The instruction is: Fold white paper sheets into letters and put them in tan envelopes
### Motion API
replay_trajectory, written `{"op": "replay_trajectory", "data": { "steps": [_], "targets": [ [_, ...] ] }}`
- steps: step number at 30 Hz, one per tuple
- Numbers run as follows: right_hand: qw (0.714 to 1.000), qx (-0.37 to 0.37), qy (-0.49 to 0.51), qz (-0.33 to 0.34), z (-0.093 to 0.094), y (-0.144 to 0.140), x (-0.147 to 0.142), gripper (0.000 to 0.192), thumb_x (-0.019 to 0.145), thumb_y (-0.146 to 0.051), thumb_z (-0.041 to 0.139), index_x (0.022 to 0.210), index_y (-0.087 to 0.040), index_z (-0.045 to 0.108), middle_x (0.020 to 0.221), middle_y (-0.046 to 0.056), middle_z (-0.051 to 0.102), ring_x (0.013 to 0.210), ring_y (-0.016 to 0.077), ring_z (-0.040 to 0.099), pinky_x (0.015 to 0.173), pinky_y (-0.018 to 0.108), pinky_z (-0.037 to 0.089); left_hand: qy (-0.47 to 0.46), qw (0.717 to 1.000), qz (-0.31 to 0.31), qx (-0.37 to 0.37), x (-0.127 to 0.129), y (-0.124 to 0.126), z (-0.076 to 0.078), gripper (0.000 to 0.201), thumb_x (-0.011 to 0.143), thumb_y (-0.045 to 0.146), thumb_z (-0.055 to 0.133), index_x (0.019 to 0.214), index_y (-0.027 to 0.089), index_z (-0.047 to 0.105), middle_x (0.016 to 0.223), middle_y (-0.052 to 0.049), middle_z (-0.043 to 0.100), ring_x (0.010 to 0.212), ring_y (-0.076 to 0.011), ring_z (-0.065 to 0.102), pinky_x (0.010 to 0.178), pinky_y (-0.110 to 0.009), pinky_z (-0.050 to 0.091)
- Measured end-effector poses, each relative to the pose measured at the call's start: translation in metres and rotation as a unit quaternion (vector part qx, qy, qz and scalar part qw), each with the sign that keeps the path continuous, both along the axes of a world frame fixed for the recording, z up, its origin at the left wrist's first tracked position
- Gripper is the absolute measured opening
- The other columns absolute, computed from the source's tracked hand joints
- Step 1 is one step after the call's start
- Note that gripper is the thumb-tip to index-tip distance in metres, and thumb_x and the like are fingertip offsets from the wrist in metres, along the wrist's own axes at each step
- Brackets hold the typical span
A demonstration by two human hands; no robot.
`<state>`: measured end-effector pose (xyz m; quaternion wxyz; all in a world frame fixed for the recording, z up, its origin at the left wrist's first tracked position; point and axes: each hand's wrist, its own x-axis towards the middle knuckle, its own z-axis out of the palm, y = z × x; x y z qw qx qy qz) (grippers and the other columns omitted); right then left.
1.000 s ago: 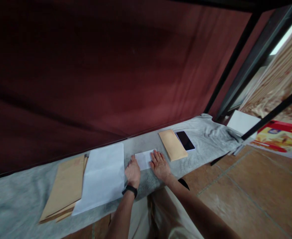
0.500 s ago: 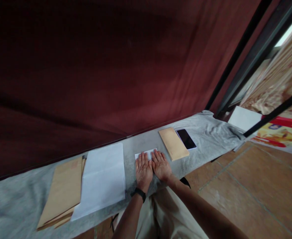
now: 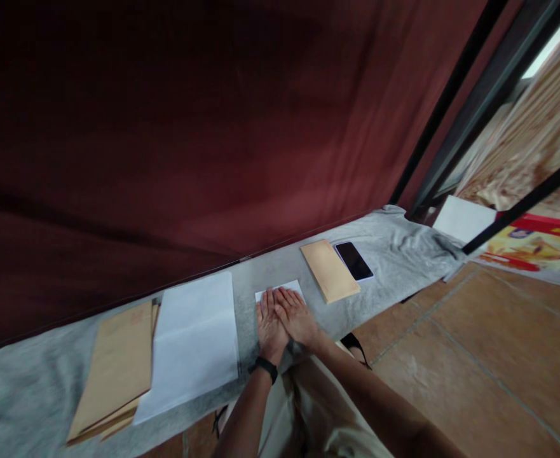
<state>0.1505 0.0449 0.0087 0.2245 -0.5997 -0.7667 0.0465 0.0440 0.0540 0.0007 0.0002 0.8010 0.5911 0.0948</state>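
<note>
A small folded white paper [image 3: 284, 289] lies on the grey cloth-covered ledge [image 3: 32, 394]. My left hand [image 3: 269, 326], with a black wristband, lies flat on the paper, fingers together. My right hand [image 3: 297, 316] is flat too, and its fingers lie partly over my left hand. Both hands cover most of the paper; only its far edge shows. Neither hand grips anything.
A large white sheet [image 3: 194, 340] lies left of my hands, beside a stack of brown envelopes [image 3: 115, 369]. To the right are one brown envelope [image 3: 330, 270] and a black phone [image 3: 353, 261]. A dark red curtain [image 3: 189, 127] hangs behind the ledge. Tiled floor [image 3: 475, 356] lies at right.
My left hand slid from the paper's left edge onto the paper. My right hand then shifted left and now overlaps the left hand. More of the paper is covered.
</note>
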Motion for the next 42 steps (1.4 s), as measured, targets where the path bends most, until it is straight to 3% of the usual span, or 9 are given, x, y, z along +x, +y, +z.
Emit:
{"op": "replay_trajectory", "data": {
  "steps": [10, 18, 21, 24, 28, 32, 35, 38, 42],
  "targets": [
    [0.998, 0.019, -0.048, -0.039, -0.011, -0.011, 0.018, 0.053, 0.105, -0.037, 0.033, 0.149, -0.008, 0.044, 0.156, 0.015, 0.040, 0.146, 0.0247, 0.035, 0.120, 0.044, 0.026, 0.021, 0.998, 0.060, -0.019, -0.002, -0.006, 0.011, 0.057, 0.099, 0.024, 0.027, 0.154, 0.008, 0.031, 0.163, -0.015, 0.026, 0.153, -0.0238, 0.018, 0.125, -0.044, 0.015],
    [0.989, 0.029, -0.059, -0.130, -0.017, -0.021, 0.017, 0.054, 0.104, -0.031, 0.034, 0.150, -0.003, 0.039, 0.155, 0.017, 0.040, 0.145, 0.0270, 0.037, 0.119, 0.044, 0.025, 0.003, 0.990, 0.139, 0.007, -0.008, -0.018, 0.015, 0.058, 0.101, 0.029, 0.026, 0.152, 0.002, 0.032, 0.161, -0.019, 0.031, 0.151, -0.0264, 0.023, 0.123, -0.043, 0.017],
    [0.986, 0.028, -0.064, -0.150, -0.016, -0.023, 0.015, 0.054, 0.103, -0.030, 0.034, 0.149, -0.002, 0.040, 0.154, 0.018, 0.041, 0.143, 0.0290, 0.039, 0.119, 0.045, 0.025, -0.030, 0.989, 0.148, 0.010, -0.012, -0.022, 0.015, 0.057, 0.100, 0.026, 0.028, 0.151, 0.000, 0.035, 0.159, -0.020, 0.034, 0.151, -0.0274, 0.025, 0.123, -0.044, 0.017],
    [0.984, 0.030, -0.061, -0.164, -0.016, -0.024, 0.013, 0.054, 0.102, -0.028, 0.034, 0.150, -0.003, 0.040, 0.154, 0.018, 0.041, 0.143, 0.0297, 0.040, 0.119, 0.046, 0.026, -0.127, 0.982, 0.136, -0.008, -0.018, -0.024, 0.020, 0.054, 0.098, 0.021, 0.033, 0.147, 0.001, 0.041, 0.156, -0.020, 0.039, 0.149, -0.0282, 0.028, 0.122, -0.044, 0.019],
    [0.983, 0.031, -0.052, -0.171, -0.017, -0.025, 0.013, 0.055, 0.102, -0.029, 0.033, 0.150, -0.003, 0.040, 0.154, 0.017, 0.041, 0.143, 0.0301, 0.040, 0.119, 0.046, 0.026, -0.307, 0.940, 0.139, -0.056, -0.024, -0.021, 0.033, 0.049, 0.090, 0.015, 0.045, 0.138, 0.008, 0.055, 0.150, -0.018, 0.050, 0.144, -0.0284, 0.039, 0.120, -0.045, 0.025],
    [0.984, 0.028, -0.048, -0.169, -0.015, -0.025, 0.014, 0.055, 0.103, -0.030, 0.033, 0.150, -0.002, 0.040, 0.153, 0.017, 0.042, 0.142, 0.0305, 0.041, 0.119, 0.046, 0.026, -0.372, 0.908, 0.179, -0.068, -0.023, -0.006, 0.046, 0.049, 0.079, 0.008, 0.054, 0.127, 0.006, 0.060, 0.132, -0.022, 0.064, 0.130, -0.0314, 0.054, 0.114, -0.048, 0.034],
    [0.984, 0.024, -0.044, -0.170, -0.012, -0.025, 0.013, 0.055, 0.103, -0.030, 0.034, 0.150, -0.003, 0.041, 0.153, 0.017, 0.042, 0.142, 0.0303, 0.042, 0.118, 0.047, 0.026, -0.435, 0.872, 0.209, -0.083, -0.020, 0.006, 0.052, 0.044, 0.072, 0.007, 0.059, 0.116, 0.009, 0.064, 0.108, -0.018, 0.074, 0.110, -0.0305, 0.067, 0.099, -0.046, 0.049],
    [0.985, 0.023, -0.038, -0.169, -0.009, -0.026, 0.013, 0.054, 0.103, -0.030, 0.035, 0.149, -0.003, 0.041, 0.153, 0.018, 0.042, 0.142, 0.0296, 0.041, 0.118, 0.047, 0.026, -0.501, 0.830, 0.222, -0.099, -0.019, 0.008, 0.057, 0.039, 0.069, 0.010, 0.063, 0.107, 0.014, 0.066, 0.085, -0.009, 0.075, 0.089, -0.0265, 0.072, 0.080, -0.039, 0.056],
    [0.988, 0.033, -0.016, -0.150, -0.005, -0.031, 0.017, 0.054, 0.103, -0.032, 0.036, 0.148, -0.003, 0.043, 0.152, 0.019, 0.045, 0.143, 0.0296, 0.039, 0.119, 0.049, 0.025, -0.572, 0.779, 0.228, -0.116, -0.019, 0.002, 0.065, 0.030, 0.069, 0.016, 0.065, 0.099, 0.016, 0.068, 0.075, -0.006, 0.072, 0.076, -0.0244, 0.071, 0.067, -0.035, 0.056]
  ]
}}
